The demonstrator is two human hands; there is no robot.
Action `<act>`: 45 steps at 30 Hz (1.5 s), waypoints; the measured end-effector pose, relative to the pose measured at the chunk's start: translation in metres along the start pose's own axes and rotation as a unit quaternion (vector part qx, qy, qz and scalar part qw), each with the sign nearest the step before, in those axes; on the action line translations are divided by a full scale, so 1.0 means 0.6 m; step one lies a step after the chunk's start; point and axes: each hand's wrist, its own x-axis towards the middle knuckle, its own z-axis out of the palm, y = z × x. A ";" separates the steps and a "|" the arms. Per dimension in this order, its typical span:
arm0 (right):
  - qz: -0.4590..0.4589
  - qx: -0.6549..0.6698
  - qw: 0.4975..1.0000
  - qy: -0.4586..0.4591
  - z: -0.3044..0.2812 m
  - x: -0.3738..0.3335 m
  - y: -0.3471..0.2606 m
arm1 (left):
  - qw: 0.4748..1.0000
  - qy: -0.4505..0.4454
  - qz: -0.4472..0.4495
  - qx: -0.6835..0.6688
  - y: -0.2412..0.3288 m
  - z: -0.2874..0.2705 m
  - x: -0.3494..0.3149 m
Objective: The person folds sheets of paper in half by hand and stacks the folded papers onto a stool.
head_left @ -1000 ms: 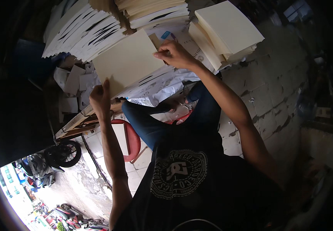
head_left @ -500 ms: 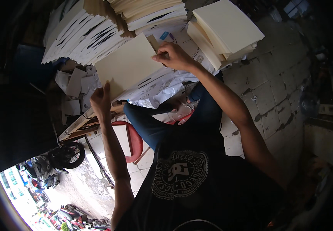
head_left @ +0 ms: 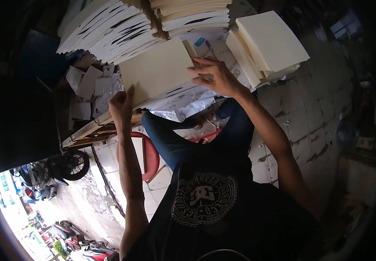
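A cream, board-like sheet (head_left: 159,67) lies on top of a low stack at the table's near edge. My left hand (head_left: 121,106) is closed at its near left corner, the thumb along the edge and the fingers curled below. My right hand (head_left: 217,77) is at the sheet's right end, its fingers apart and the tips by the edge. Whether those tips touch the sheet is hard to tell. Just past the right hand, a narrow cream piece (head_left: 189,48) shows beside the sheet.
Tall stacks of folded cream board (head_left: 114,32) rise behind the sheet. Another cream stack (head_left: 272,41) stands at the right. Printed white wrapping (head_left: 183,105) covers the table. Paper scraps (head_left: 88,85) lie at the left. A red stool (head_left: 152,156) stands below, a motorcycle wheel (head_left: 75,165) beyond.
My right hand has opened from a closed pinch, its fingers now spread at the sheet's right end. My left hand keeps its place at the near left corner. The whole view has shifted slightly.
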 end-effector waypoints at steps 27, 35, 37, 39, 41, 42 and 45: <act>0.029 0.072 0.997 0.011 0.009 0.001 0.003 | 0.954 -0.066 -0.022 -0.293 0.014 -0.046 -0.049; 0.026 0.080 0.996 0.012 0.015 0.011 -0.001 | 0.976 -0.046 -0.067 -0.201 0.014 -0.042 -0.059; 0.011 0.088 0.996 0.010 0.008 0.021 -0.011 | 0.982 -0.037 -0.054 -0.177 0.018 -0.043 -0.060; 0.035 0.091 0.995 0.010 0.007 0.019 -0.012 | 0.988 -0.028 -0.042 -0.149 0.026 -0.048 -0.063; 0.040 0.079 0.996 0.000 0.006 0.012 -0.005 | 0.997 -0.039 -0.008 -0.068 0.030 -0.049 -0.066; 0.048 0.081 0.996 -0.004 0.006 0.013 -0.005 | 0.999 -0.003 0.022 -0.038 0.031 -0.051 -0.067; 0.084 0.075 0.994 -0.019 0.006 0.011 -0.007 | 0.995 0.000 0.030 -0.098 0.002 -0.058 -0.074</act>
